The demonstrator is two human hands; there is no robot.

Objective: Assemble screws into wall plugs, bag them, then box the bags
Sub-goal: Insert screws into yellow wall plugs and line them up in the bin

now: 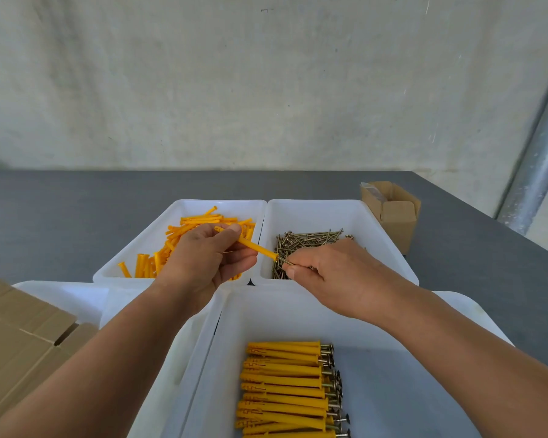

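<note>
The left hand [203, 257] held a single orange wall plug [256, 248] above the seam between the two far trays, fingers and thumb curled round its far end, with the plug slanting down to the right. The right hand [339, 276] pinched a brass-coloured screw [284, 264] between thumb and fingertips, and the screw's tip met the open end of the plug. How far the screw sat inside could not be judged, since the fingers covered most of it.

Behind the left hand stood a white tray [184, 206] with loose orange plugs [189, 227] heaped in it. Touching it on the right was a second white tray [317, 213] holding a pile of loose screws [310, 240]; the right hand hovered over its near edge.

Nearest the person was a larger white tray [282, 314]. In it lay a neat row of assembled plugs [285, 384], side by side, screw heads pointing right. Another white tray [60, 295] showed partly at the left, under the left forearm.

A small open cardboard box [396, 213] stood on the grey counter [76, 216] just right of the screw tray, with something clear and plastic-looking, perhaps bags, tucked at its far corner. A bigger cardboard carton [19, 336], flaps open, filled the lower left corner. A pale wall [266, 90] rose behind the counter, and a metal pole [538, 165] slanted along the right edge.
</note>
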